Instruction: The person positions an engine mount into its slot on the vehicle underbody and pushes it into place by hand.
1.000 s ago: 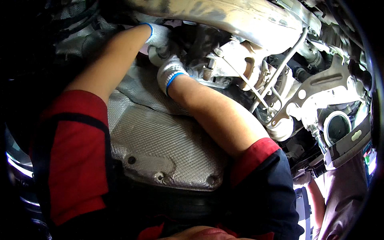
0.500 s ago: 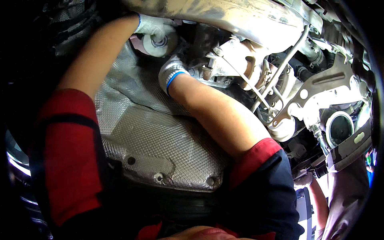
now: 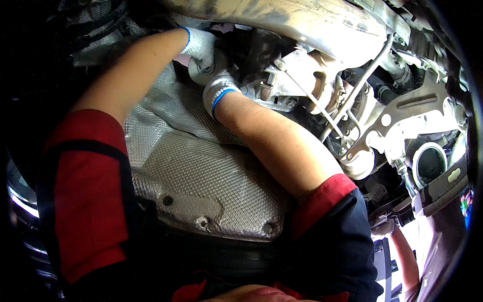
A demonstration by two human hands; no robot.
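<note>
Hands (image 3: 211, 65) raised together around round mount (image 3: 201, 70)

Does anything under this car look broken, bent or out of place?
Nothing clearly stands out. The left hand and right hand work at a pale round part; the embossed heat shield looks crinkled but seated flat.

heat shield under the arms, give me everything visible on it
The heat shield is a silver, dimple-embossed sheet-metal panel, creased and contoured, with a raised smooth boss near its lower edge. Three fastener points show along that edge. It looks dull and slightly soiled, but intact. It spans between the person's forearms, running up toward the left hand and right hand. The right forearm crosses over it; contact cannot be told.
</note>
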